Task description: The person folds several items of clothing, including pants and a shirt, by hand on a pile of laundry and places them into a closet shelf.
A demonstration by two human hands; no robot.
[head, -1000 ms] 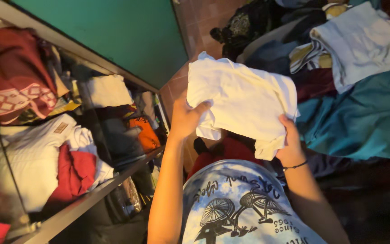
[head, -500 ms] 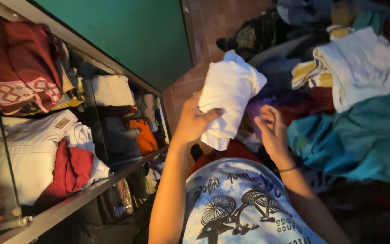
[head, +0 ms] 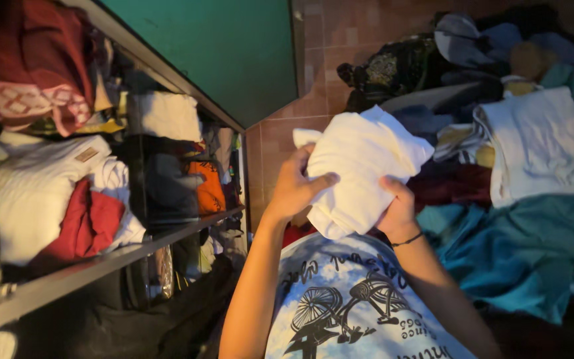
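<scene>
Shelves (head: 101,262): a big rack on the left, packed with folded clothes. A white stack (head: 28,193) and a red top (head: 88,226) sit on the middle level, with an orange top (head: 206,186) further back.
Pile (head: 526,246): a loose heap of clothes on the right. A teal cloth lies in front, a white one (head: 539,143) behind it, and dark ones further back.
Wall (head: 220,46): green, above the shelves.
Floor (head: 333,26): reddish tiles, showing between the shelves and the pile.
Light: dim and orange, so dark clothes are hard to tell apart.
White cloth (head: 360,166): bunched and partly folded, held up in the air in front of the person's chest, between the shelves and the pile.
Left hand (head: 295,189): closed on the left side of the white cloth, thumb pressed on the front.
Right hand (head: 396,209): fingers curled around the lower right edge, pinching it.
What could go wrong: I think the fold could fall open, because the cloth is soft and only held at two sides. A loose corner could slip down. If one hand lets go, the cloth may drop onto the pile and get mixed in. The shelves look full, so a push there could knock other clothes out.
</scene>
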